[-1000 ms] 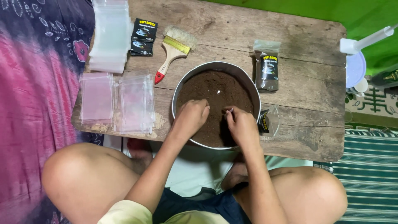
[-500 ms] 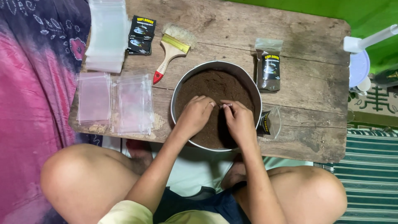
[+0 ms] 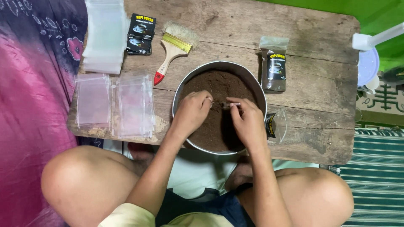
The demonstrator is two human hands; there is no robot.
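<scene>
A round metal pan point(image 3: 255, 82) of dark brown powder point(image 3: 219, 84) stands in the middle of a worn wooden table point(image 3: 320, 88). Both my hands are over the powder. My left hand point(image 3: 191, 113) is curled, its fingertips at the powder's middle; what it holds is hidden. A little to its right, my right hand point(image 3: 248, 122) pinches a small pale thing point(image 3: 234, 104) that points toward the left hand; I cannot make out what it is.
A filled clear pouch with a black label point(image 3: 274, 69) lies right of the pan, and another pouch point(image 3: 275, 125) sits by its near right rim. A paintbrush point(image 3: 172, 50), black labels point(image 3: 141, 33) and stacks of clear bags point(image 3: 103, 38) point(image 3: 132, 105) lie at left.
My hands moved from the pan's near side toward its middle, met half a second ago, and now sit slightly apart. The right hand's small pale thing has turned toward the left hand.
</scene>
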